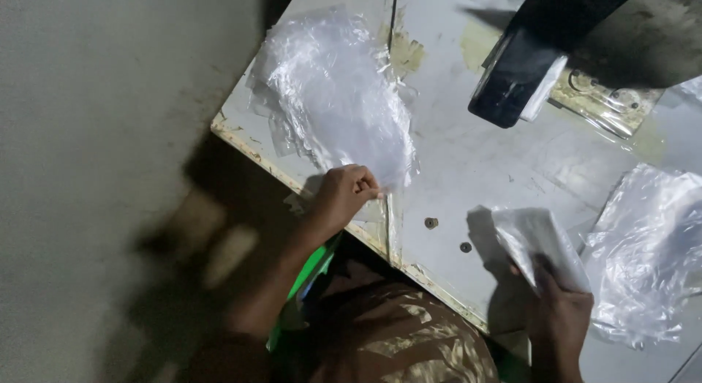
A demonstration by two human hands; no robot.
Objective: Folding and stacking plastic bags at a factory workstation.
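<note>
The left hand (342,195) rests at the near edge of the desk (475,163), its grip pinched together on the lower corner of a pile of clear plastic bags (333,98) that lies spread across the desk's left part, reaching toward the far-left corner. The right hand (559,310) is raised just above the desk's near-right edge, with its grip clamped on a folded bag (537,237), fingers wrapped over the lower end while the upper end juts up and left. A second pile of bags (647,244) lies just beside that hand, to its right. A dark machine arm (523,68) hangs over the far side of the desk, with a metal plate (607,101) under it. The desk surface is worn white, with yellowed patches and two small screws (431,223) near the middle. The bags look very thin, light and limp, so they should crumple and slide over each other easily, and single sheets may cling together. A corner or edge pinched between thumb and fingertip seems the best place to take one, peeling it off the pile rather than lifting from the middle. The folded bag will likely hold its shape only while gripped. The picture is blurred, so finer detail of the fingertips cannot be told.
</note>
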